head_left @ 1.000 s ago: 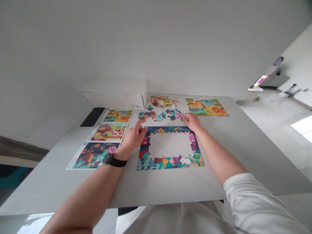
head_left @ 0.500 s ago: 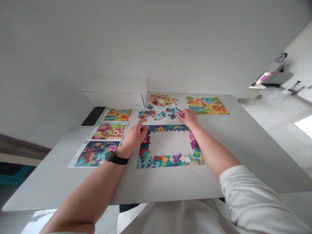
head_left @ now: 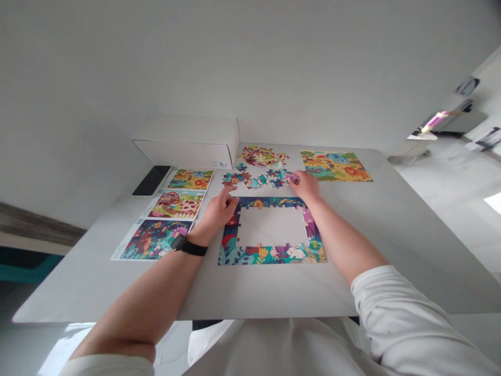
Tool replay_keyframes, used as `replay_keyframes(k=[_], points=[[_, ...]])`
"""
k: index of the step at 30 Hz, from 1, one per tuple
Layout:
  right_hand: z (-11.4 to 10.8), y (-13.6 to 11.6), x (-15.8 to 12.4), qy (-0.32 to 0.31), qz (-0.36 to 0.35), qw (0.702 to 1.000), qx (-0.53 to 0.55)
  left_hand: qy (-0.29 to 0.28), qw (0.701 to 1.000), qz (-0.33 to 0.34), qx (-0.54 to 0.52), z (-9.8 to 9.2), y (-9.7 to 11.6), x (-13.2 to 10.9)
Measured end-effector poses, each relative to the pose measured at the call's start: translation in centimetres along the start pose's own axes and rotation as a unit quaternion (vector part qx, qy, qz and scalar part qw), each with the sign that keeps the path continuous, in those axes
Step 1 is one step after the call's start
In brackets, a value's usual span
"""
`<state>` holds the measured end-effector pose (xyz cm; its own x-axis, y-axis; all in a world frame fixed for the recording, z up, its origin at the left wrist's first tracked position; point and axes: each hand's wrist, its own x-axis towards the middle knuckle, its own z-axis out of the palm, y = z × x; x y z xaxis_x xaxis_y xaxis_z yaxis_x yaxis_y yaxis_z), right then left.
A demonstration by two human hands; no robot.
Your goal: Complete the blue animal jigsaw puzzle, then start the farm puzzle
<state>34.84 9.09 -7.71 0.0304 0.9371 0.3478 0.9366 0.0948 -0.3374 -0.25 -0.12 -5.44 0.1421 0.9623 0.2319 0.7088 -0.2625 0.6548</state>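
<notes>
A jigsaw border (head_left: 270,255) forms a closed rectangle on the table, its middle showing bare tabletop. Beyond its top edge lies a band of loose jigsaw pieces (head_left: 256,181) in teal, brown and blue. My right hand (head_left: 307,187) is at the right end of that band, fingertips pinched on a purple puzzle piece (head_left: 293,178). My left hand (head_left: 219,210), with a black watch on the wrist, rests by the border's upper left corner. Its index finger stretches toward the brown pieces and the other fingers are loosely bent, with nothing seen in them.
A reference sheet (head_left: 172,204) with three pictures lies at left, beside a phone (head_left: 152,180). Behind stands a white box (head_left: 183,149). A heap of red and green pieces (head_left: 261,156) is at the back, and a finished animal puzzle (head_left: 336,166) at back right.
My right fingers have lifted the purple piece slightly, so it shows more. My left hand stays by the border's corner. The whole view has shifted a little.
</notes>
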Motion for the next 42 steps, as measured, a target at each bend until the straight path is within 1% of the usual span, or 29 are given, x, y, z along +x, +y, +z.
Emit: replay_keyframes(k=[3,5,8,10,13,16,19,21,24,26,29,32,35,37,39,42], points=[[-0.2,0.4,-0.1,0.037,-0.016,0.999,0.03,0.003,1.0,0.003,-0.006,-0.1,-0.3,-0.1],[-0.6,0.5,-0.4,0.065,-0.044,0.995,0.056,0.008,1.0,0.008,-0.013,-0.2,-0.6,-0.2],[-2.1,0.4,-0.9,0.101,-0.113,0.983,0.1,0.016,0.999,0.017,-0.033,-0.5,-0.5,-0.3],[-3.6,0.0,-1.3,0.114,-0.166,0.972,0.122,0.029,0.997,0.02,-0.062,-0.7,0.2,-0.2],[-6.1,-1.1,-2.3,0.112,-0.237,0.955,0.138,0.035,0.99,0.018,-0.137,-0.9,2.4,0.0],[-8.5,-2.1,-4.2,0.09,-0.285,0.944,0.139,-0.004,0.971,0.004,-0.241,-0.9,5.8,-0.2],[-10.3,-2.7,-6.6,0.077,-0.326,0.931,0.146,-0.06,0.958,-0.02,-0.281,-0.2,9.3,-0.4],[-11.1,-2.9,-8.0,0.076,-0.34,0.925,0.153,-0.078,0.95,-0.037,-0.3,0.7,11.3,-0.4],[-11.4,-3.0,-9.6,0.076,-0.332,0.927,0.157,-0.085,0.928,-0.084,-0.353,2.4,13.1,-0.3],[-11.0,-2.9,-10.4,0.076,-0.323,0.93,0.159,-0.098,0.91,-0.102,-0.389,3.7,13.5,-0.4],[-10.2,-2.5,-11.4,0.071,-0.313,0.933,0.165,-0.103,0.896,-0.104,-0.42,5.6,13.0,-1.0],[-9.9,-1.7,-12.0,0.051,-0.301,0.939,0.162,-0.088,0.893,-0.105,-0.428,7.0,11.8,-1.6],[-10.3,-0.5,-12.0,0.048,-0.26,0.951,0.162,-0.082,0.898,-0.101,-0.421,7.4,10.7,-1.8],[-10.7,0.5,-11.6,0.064,-0.222,0.959,0.165,-0.075,0.899,-0.102,-0.418,7.3,10.3,-1.9],[-10.9,1.4,-11.3,0.081,-0.193,0.964,0.163,-0.072,0.898,-0.106,-0.42,7.2,10.2,-1.9],[-11.0,2.2,-11.0,0.092,-0.18,0.966,0.162,-0.076,0.894,-0.114,-0.426,7.1,10.4,-2.0]])
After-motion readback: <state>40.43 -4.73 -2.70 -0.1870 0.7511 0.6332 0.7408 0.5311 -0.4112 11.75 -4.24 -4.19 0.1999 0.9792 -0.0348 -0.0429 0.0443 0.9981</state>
